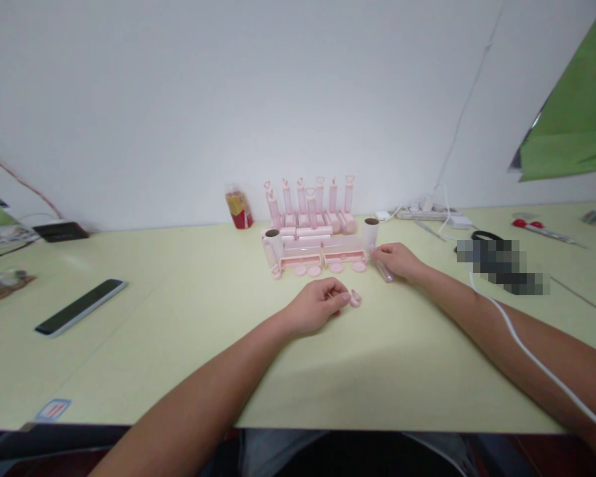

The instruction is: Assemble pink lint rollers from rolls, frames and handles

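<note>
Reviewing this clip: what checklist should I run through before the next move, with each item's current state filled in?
1. Grip of the left hand on the small pink piece: fingertips touch it; held or not, cannot tell.
2. Grip of the right hand on the clear tube: fingers rest at it; cannot tell.
3. The white roll beside the right hand stands upright: ok.
4. The white cable lies across the right forearm and could snag: not ok.
5. The pink parts sit grouped behind both hands, in view: ok.
6. The phone lies well off to the left, apart from both hands: ok.
</note>
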Available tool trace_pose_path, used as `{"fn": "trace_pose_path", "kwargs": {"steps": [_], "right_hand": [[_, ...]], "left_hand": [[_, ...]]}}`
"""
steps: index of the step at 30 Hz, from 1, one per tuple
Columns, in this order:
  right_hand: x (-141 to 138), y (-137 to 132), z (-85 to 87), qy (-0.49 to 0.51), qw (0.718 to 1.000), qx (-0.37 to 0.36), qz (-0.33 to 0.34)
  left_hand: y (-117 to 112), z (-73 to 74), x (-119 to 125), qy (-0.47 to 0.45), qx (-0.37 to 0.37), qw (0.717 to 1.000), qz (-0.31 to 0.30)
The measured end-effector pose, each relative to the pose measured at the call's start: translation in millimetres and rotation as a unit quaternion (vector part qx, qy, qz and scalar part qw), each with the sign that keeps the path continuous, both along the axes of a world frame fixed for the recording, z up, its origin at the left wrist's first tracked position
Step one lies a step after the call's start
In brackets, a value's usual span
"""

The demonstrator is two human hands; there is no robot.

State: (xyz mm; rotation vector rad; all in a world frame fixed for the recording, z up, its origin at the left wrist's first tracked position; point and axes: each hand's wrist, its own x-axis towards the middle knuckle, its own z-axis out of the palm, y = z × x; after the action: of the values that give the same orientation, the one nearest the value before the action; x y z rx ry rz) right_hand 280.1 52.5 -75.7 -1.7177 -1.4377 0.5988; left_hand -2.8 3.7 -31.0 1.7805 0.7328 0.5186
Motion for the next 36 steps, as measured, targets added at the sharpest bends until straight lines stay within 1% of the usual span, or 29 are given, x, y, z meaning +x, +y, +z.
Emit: {"fn": "trace_pose_path", "kwargs": {"steps": [3,9,13,16,20,25,28,32,36], "right_hand": [[0.7,1.9,-1.3,0.009,1.000,0.024,-0.009],[8.1,3.0,7.2,0.008,0.987,0.145,-0.075],[5.7,3.0,6.5,0.000,0.982,0.175,-0.069],[1.1,6.3,2.6,-0.011,0.983,0.176,-0.056],[-2.5,14.5,1.5,-0.035,0.983,0.172,-0.058],[-3.2,20.8,2.7,-0.075,0.981,0.162,-0.070],[-1.7,18.1,-1.0,-0.102,0.981,0.149,-0.067],[0.8,10.0,-6.6,-0.137,0.981,0.128,-0.048],[0.8,4.9,-6.5,-0.163,0.979,0.117,-0.030]], "left_hand": [[0.4,0.0,-0.3,0.008,0.006,1.000,-0.003],[-2.6,5.4,0.6,0.018,0.005,1.000,0.004],[-1.9,4.3,0.5,0.019,0.013,1.000,0.002],[0.4,0.6,-0.2,0.020,0.025,0.999,-0.001],[3.1,-3.9,-1.6,0.025,0.032,0.999,-0.003],[2.8,-3.0,-3.5,0.036,0.046,0.998,-0.002],[2.1,-1.8,-4.1,0.041,0.055,0.998,0.000],[2.4,-3.3,-3.8,0.038,0.060,0.997,0.007],[2.6,-3.6,-3.8,0.040,0.071,0.997,0.007]]}}
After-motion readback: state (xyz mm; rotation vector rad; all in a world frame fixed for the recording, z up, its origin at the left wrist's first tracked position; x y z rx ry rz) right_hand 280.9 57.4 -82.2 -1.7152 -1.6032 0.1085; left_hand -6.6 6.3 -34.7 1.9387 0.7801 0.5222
